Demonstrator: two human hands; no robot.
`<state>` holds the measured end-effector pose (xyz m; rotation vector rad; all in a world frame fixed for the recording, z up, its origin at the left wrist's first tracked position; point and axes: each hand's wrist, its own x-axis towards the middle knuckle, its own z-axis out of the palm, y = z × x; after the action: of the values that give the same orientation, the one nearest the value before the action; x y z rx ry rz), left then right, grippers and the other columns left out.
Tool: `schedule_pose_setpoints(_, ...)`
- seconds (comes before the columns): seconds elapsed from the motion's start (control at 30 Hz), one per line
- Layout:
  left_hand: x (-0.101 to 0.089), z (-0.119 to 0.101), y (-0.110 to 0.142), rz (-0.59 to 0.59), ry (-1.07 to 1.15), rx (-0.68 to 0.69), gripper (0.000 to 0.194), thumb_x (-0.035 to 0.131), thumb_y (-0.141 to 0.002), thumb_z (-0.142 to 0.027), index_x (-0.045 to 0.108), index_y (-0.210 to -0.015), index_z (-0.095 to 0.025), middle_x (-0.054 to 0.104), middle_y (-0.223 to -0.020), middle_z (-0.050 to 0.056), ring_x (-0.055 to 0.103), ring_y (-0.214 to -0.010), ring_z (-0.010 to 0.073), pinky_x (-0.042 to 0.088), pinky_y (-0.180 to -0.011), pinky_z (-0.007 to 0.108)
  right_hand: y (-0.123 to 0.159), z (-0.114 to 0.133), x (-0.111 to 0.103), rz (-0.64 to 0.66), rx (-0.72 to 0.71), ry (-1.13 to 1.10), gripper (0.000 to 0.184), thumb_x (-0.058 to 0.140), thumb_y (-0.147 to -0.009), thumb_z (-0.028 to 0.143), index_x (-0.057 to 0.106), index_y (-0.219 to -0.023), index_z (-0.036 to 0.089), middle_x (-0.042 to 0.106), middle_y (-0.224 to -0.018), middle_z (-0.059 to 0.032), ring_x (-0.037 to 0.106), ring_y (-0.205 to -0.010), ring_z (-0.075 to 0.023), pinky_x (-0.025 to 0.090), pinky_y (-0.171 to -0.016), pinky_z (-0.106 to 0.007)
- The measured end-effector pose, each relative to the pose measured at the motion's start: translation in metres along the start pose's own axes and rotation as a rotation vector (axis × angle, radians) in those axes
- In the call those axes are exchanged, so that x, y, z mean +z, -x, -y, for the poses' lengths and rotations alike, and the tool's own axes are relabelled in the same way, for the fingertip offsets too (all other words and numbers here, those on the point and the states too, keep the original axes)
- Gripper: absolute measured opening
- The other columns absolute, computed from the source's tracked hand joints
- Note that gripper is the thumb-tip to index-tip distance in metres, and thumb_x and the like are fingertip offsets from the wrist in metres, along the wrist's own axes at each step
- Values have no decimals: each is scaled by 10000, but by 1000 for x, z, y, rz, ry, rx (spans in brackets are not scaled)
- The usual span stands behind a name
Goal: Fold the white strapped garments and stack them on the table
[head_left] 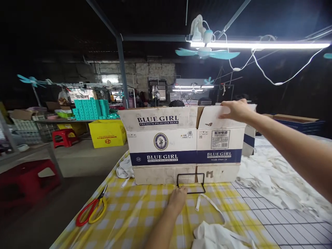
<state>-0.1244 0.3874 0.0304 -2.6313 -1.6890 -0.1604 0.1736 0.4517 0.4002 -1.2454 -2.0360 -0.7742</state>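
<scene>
A flattened white-and-blue beer carton [162, 141] stands upright on the cloth-covered table, its printed panels facing me. My right hand [237, 110] is closed over the top edge of its right-hand flap, thumb on the near side. Low in front of the carton is a black wire bookend-like stand [204, 183], one part upright against the cardboard and one lying on the cloth. My left hand [178, 199] is closed at the stand's near left corner; the fingertips are partly hidden. Right of that hand lies a thin white strap [211, 204].
Red-and-yellow-handled scissors [92, 209] lie at the table's left. White fabric pieces [282, 176] heap on the right, with more white cloth [220, 237] at the near edge. Beyond the table stand a yellow box [107, 134] and red stools [63, 137]. A fan [207, 53] hangs overhead.
</scene>
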Motion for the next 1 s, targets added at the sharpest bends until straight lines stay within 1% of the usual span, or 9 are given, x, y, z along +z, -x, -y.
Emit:
schedule_pose_setpoints(0.13, 1, 1, 1, -10, 8, 3, 405, 344, -730, 67, 563, -1000, -141, 612, -1019, 98, 612, -862, 211, 481, -744, 321, 21, 35, 5, -72, 10, 182, 313, 497, -811, 513, 570, -866, 214, 637, -815, -83, 514, -760, -257, 269, -670, -359)
schedule_pose_setpoints(0.33, 6, 1, -2, -10, 10, -18, 413, 351, -738, 65, 567, -1023, -142, 618, -1026, 101, 605, -905, 219, 477, -781, 324, 105, 59, 11, -376, 30, 260, 256, 425, -880, 410, 546, -784, 205, 596, -746, -57, 458, -766, -227, 257, -734, -359)
schedule_pose_setpoints(0.47, 6, 0, -5, -6, 7, -28, 420, 335, -749, 68, 570, -1036, -129, 621, -1031, 129, 614, -898, 231, 484, -770, 340, 142, 68, 14, -452, 67, 267, 181, 447, -877, 346, 565, -836, 215, 620, -801, -51, 459, -795, -230, 258, -774, -379)
schedule_pose_setpoints(0.53, 4, 0, -5, -3, 4, -23, 423, 334, -742, 75, 576, -1021, -132, 625, -1027, 125, 616, -898, 222, 482, -776, 329, 143, 72, 17, -447, 68, 276, 165, 437, -882, 316, 572, -854, 226, 628, -815, -43, 461, -796, -230, 266, -775, -382)
schedule_pose_setpoints(0.63, 0, 0, -4, -10, -9, -11, 421, 334, -740, 73, 576, -1009, -143, 626, -1030, 102, 612, -905, 206, 479, -781, 311, 128, 75, 20, -412, 72, 292, 181, 412, -892, 277, 574, -962, 237, 629, -853, -45, 465, -805, -231, 283, -784, -383)
schedule_pose_setpoints(0.77, -3, -2, -2, -25, -42, 3, 409, 325, -748, 63, 590, -979, -147, 632, -1009, 91, 617, -882, 207, 485, -746, 305, 103, 74, 21, -385, 43, 267, 386, 414, -887, 229, 431, -1272, 257, 609, -1007, -67, 478, -911, -241, 278, -872, -400)
schedule_pose_setpoints(0.87, -11, -4, 1, -33, -69, 40, 392, 345, -741, 55, 608, -957, -139, 651, -956, 101, 630, -839, 217, 491, -726, 320, 94, 70, 17, -376, -5, 251, 456, 422, -882, 210, 369, -1331, 272, 562, -1149, -81, 460, -1049, -251, 247, -939, -421)
schedule_pose_setpoints(0.93, -27, -6, 2, -55, -84, 90, 424, 355, -746, 48, 595, -1031, -155, 641, -1011, 103, 611, -925, 224, 480, -785, 336, 92, 67, 14, -378, -31, 253, 437, 423, -886, 203, 388, -1318, 267, 488, -1271, -91, 407, -1153, -255, 239, -956, -427)
schedule_pose_setpoints(1.0, -58, -7, 3, -169, -110, 148, 499, 341, -777, 32, 516, -1187, -195, 571, -1179, 102, 520, -1108, 230, 426, -908, 368, 92, 64, 13, -377, -57, 262, 409, 427, -890, 204, 416, -1295, 263, 417, -1348, -95, 363, -1206, -257, 265, -931, -414)
